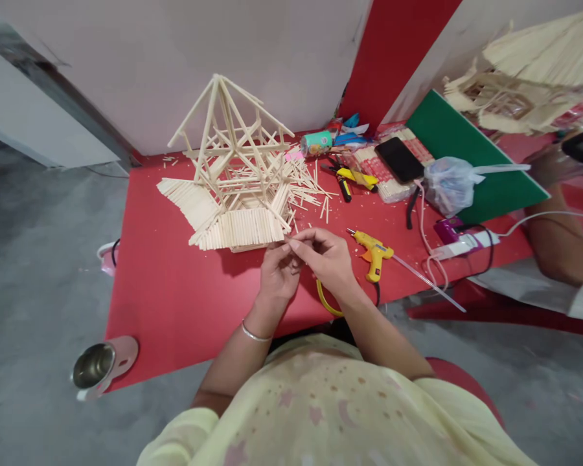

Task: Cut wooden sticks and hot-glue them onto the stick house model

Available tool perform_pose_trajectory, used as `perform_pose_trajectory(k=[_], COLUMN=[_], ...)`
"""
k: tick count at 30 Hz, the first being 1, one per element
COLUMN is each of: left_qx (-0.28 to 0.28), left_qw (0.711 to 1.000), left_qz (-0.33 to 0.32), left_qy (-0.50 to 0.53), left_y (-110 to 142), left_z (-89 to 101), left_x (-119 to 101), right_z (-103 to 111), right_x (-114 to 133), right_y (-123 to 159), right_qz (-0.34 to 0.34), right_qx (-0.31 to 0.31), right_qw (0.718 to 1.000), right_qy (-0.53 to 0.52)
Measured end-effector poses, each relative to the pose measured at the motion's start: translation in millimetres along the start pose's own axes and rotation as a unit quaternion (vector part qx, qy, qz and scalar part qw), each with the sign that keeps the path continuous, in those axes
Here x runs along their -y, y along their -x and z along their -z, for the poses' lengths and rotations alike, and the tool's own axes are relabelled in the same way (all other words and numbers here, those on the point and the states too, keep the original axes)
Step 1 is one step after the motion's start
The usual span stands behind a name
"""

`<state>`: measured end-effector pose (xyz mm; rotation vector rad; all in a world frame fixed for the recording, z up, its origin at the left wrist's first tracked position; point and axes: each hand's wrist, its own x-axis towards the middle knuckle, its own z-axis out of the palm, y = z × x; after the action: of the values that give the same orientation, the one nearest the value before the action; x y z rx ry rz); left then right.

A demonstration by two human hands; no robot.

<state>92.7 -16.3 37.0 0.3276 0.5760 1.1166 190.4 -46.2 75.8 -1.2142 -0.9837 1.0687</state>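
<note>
My left hand (280, 268) and my right hand (326, 259) meet at the fingertips, just in front of a wooden-stick pavilion model (236, 155). Both are closed in a pinch; whatever lies between the fingers is too small and hidden to make out. The model has a pointed open frame on top and slatted roof panels (243, 228) along its lower front and left. Its front right corner is right by my fingertips; whether they touch it I cannot tell. A yellow glue gun (375, 252) with a clear glue stick (430, 283) in its back lies right of my right hand.
Loose sticks (308, 181) are scattered behind the model's right side. Pliers and a yellow cutter (357, 178), a phone (399, 160) on packs of sticks, a plastic bag (449, 184) and a power strip (466, 246) lie rightward. A mug (124, 356) stands at the left corner. Another person's arm (558, 239) is at right.
</note>
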Motion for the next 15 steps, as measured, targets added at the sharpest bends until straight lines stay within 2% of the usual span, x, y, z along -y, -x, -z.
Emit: perform_pose_trajectory(k=[4,8,15], left_qx=[-0.011,-0.025,-0.064], left_qw=[1.0,0.998,0.989], left_qz=[-0.002,-0.049,-0.113], left_qy=[0.003,-0.032,-0.066], left_y=[1,-1,-5], left_z=[-2.7,-5.0,-11.5], left_x=[-1,1,3], right_z=[-3,-3,-6], right_x=[-4,-8,-6], right_y=[-6,-10,-12], right_qz=[-0.02,-0.039,-0.036], right_qx=[0.002,0.006,-0.003], right_qw=[0.999,0.996,0.996], right_qy=[-0.045,-0.081,-0.082])
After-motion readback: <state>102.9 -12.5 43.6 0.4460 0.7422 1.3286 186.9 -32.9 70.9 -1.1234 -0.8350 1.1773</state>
